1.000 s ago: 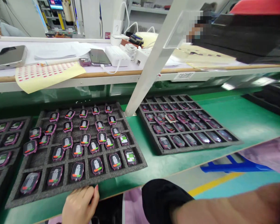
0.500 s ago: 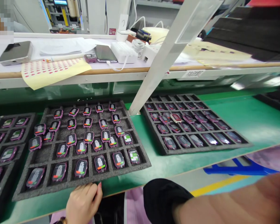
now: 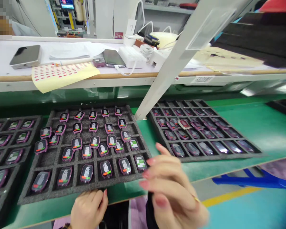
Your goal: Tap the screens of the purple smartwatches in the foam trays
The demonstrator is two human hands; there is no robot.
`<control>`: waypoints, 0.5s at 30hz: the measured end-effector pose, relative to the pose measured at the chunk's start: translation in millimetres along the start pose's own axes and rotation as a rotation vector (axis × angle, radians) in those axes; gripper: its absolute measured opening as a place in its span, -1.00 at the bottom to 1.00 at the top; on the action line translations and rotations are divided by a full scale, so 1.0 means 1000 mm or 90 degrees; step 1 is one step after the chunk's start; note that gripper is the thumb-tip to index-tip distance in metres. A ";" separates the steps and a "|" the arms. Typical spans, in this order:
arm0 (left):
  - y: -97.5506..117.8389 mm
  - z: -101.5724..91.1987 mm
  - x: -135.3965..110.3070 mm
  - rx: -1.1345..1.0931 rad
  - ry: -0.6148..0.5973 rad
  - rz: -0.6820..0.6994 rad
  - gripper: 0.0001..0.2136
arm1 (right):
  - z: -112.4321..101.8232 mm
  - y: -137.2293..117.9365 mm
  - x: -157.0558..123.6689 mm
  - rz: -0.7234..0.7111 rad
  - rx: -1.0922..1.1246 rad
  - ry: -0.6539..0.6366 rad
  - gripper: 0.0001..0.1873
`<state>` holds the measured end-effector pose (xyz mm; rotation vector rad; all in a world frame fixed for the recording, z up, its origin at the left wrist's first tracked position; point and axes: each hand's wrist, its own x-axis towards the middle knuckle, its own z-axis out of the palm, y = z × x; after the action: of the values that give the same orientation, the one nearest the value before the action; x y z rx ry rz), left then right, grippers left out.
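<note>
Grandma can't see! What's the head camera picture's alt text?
An open right hand hovers near a grey tray of purple watches; the curled left hand is at the tray's near edge. More watch trays flank it on a green table.

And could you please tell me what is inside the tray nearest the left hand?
Purple watches lie face up in the tray; their undersides and the tray floor beneath them are covered.

On our glossy green counter [image 3: 264,127], a dark-grey foam tray [image 3: 52,192] holds purple-rimmed, squarish watches [image 3: 86,173]; our curled left hand [image 3: 88,206] is by its front edge, our right hand [image 3: 175,187] hovers, fingers [image 3: 162,186] bent, near its right corner.
</note>
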<state>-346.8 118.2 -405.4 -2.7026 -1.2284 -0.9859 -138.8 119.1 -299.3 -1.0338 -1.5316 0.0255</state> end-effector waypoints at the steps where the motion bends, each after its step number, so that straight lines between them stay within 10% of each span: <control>1: 0.000 0.000 0.000 0.002 0.004 -0.002 -0.67 | 0.009 0.005 -0.003 0.028 0.020 0.003 -0.76; 15: -0.003 0.005 -0.007 -0.022 0.019 0.003 -0.70 | 0.066 0.051 -0.043 0.068 -0.088 -0.351 -0.45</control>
<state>-349.2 116.7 -413.4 -2.7052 -1.2111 -1.0521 -167.9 158.2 -379.9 -1.2860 -1.9918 0.3049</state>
